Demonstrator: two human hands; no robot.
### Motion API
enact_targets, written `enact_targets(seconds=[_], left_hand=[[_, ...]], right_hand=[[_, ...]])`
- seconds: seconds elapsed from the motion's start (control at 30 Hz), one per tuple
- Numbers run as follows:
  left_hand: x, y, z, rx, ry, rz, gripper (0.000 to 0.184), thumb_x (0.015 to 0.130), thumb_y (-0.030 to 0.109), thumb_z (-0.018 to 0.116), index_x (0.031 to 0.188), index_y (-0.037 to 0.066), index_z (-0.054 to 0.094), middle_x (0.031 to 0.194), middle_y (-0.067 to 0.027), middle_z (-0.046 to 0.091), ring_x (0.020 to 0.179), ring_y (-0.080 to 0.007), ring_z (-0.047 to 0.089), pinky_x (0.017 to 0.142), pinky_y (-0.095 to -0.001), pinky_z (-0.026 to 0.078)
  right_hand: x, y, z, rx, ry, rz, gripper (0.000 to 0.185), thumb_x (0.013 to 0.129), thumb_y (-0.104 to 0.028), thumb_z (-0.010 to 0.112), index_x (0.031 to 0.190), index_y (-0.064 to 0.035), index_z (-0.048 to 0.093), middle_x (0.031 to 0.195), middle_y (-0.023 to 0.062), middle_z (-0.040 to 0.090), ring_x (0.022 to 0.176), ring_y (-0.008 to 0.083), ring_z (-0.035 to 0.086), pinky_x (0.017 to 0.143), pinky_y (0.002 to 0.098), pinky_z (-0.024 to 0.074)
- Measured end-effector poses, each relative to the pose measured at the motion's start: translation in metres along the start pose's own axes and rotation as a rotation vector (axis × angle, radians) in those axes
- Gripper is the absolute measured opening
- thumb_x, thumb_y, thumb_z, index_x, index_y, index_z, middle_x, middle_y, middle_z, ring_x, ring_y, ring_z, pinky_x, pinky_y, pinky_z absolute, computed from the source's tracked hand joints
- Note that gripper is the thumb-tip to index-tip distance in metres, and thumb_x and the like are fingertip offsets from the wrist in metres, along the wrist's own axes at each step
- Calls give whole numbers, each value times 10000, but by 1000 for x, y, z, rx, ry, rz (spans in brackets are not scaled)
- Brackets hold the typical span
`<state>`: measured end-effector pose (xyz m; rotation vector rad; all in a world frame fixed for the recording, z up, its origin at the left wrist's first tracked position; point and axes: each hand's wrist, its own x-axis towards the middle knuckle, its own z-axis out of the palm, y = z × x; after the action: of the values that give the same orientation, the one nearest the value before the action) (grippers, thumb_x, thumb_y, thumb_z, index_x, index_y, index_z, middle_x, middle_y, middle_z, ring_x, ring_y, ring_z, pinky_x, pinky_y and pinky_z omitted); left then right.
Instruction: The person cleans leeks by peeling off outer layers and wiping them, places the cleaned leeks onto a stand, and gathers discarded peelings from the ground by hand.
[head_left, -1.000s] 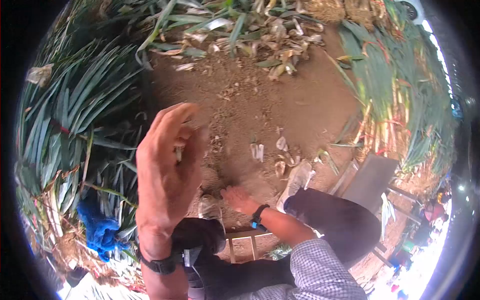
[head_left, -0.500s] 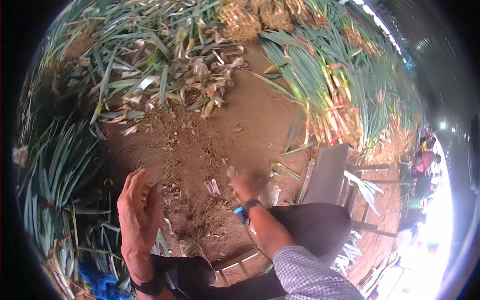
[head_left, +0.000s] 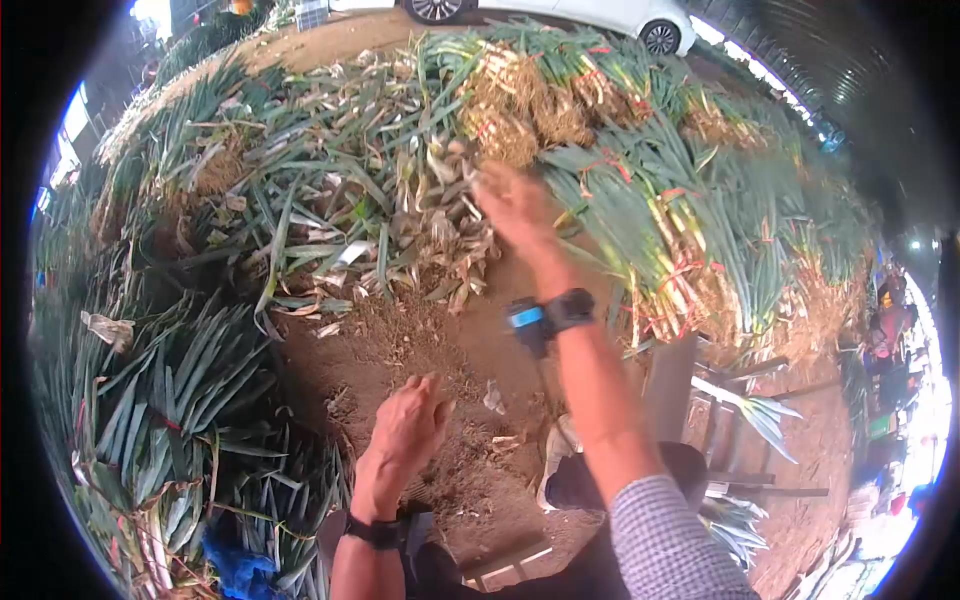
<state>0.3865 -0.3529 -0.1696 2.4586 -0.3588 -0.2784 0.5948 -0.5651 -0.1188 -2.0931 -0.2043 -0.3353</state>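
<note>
My right hand (head_left: 515,210) is stretched out forward over the near edge of the heap of loose leaves and dry husks (head_left: 430,215). Its fingers are smeared by motion, so whether anything is in them is hidden. My left hand (head_left: 405,425) hovers above the bare soil (head_left: 470,470), fingers curled and pressed together; I cannot make out anything inside it. Right of my right hand lie green onion bundles (head_left: 670,240) tied with red bands.
At the left lie dark green onions (head_left: 190,390) and a blue net (head_left: 240,570). A dark board (head_left: 672,385) and a wooden frame (head_left: 740,480) stand at the right. A white car (head_left: 590,12) is at the back, and people (head_left: 890,320) are far right.
The view has tilted up, bringing in the car. My right hand has gone from low over the soil to far forward at the leaf heap. My left hand's fingers have closed more.
</note>
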Motion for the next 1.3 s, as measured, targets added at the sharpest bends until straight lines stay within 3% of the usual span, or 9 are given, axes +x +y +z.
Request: enact_targets(seconds=[0.27, 0.33, 0.4, 0.57, 0.9, 0.93, 1.03, 1.1, 1.3], left_hand=[[-17, -77, 67, -989, 150, 89, 316, 890, 178, 601, 1150, -1, 621, 1001, -238, 663, 934, -389, 650, 789, -420, 518], [-39, -28, 38, -131, 334, 432, 301, 874, 148, 606, 1137, 4, 635, 968, -228, 670, 896, -388, 654, 780, -428, 517], [-66, 64, -12, 40, 10, 48, 273, 850, 92, 617, 1109, 4, 631, 938, -220, 663, 870, -359, 663, 749, -415, 509], [-94, 119, -18, -70, 258, 535, 219, 839, 71, 641, 1043, -7, 620, 881, -227, 641, 843, -327, 668, 685, -405, 487], [-67, 30, 2, -152, 108, 307, 239, 779, 96, 619, 998, 18, 676, 913, -227, 688, 840, -362, 689, 688, -422, 516], [-65, 28, 4, -31, 201, 206, 237, 788, 116, 612, 995, 18, 670, 936, -203, 696, 869, -382, 673, 713, -407, 520], [-53, 14, 13, -88, 430, 245, 256, 810, 171, 632, 1022, 29, 654, 919, -223, 661, 865, -429, 627, 723, -469, 498], [-59, 28, 4, -285, 493, 265, 248, 901, 164, 581, 1065, -10, 650, 941, -203, 694, 872, -322, 695, 745, -380, 535], [-72, 11, -6, -161, 441, 41, 195, 852, 200, 630, 910, 14, 622, 800, -247, 631, 824, -440, 623, 683, -480, 494]], right_hand=[[-162, 17, -68, -191, -204, -210, 253, 846, -166, 602, 1061, -40, 640, 754, 169, 633, 652, 241, 615, 600, 410, 491], [-201, 5, -81, -162, -144, -98, 263, 866, -194, 633, 1062, -19, 636, 810, 192, 660, 710, 282, 646, 634, 407, 502], [-231, -12, -112, -157, -127, -53, 277, 876, -221, 641, 1062, -15, 641, 859, 207, 672, 773, 309, 661, 674, 413, 509], [-271, -31, -117, -155, -72, -36, 288, 879, -231, 639, 1066, -13, 654, 929, 217, 676, 877, 335, 666, 759, 424, 514], [-304, -81, -8, 41, -352, -223, 296, 766, -147, 700, 1040, -38, 676, 904, 159, 684, 732, 148, 601, 641, 362, 506], [-314, -84, -35, -143, -381, -171, 328, 766, -24, 600, 1084, -35, 677, 902, 162, 675, 791, 292, 651, 727, 409, 515], [-312, -72, -114, -475, -11, -416, 325, 797, -119, 681, 1114, -52, 662, 950, 114, 701, 819, 221, 680, 746, 369, 548], [-301, -98, -180, 183, 176, 273, 258, 912, -134, 627, 1150, -32, 628, 894, 90, 725, 679, 151, 682, 608, 282, 546], [-281, -154, -235, 298, 509, -96, 157, 952, -158, 621, 998, -22, 683, 786, 72, 695, 613, 119, 635, 574, 265, 537]])
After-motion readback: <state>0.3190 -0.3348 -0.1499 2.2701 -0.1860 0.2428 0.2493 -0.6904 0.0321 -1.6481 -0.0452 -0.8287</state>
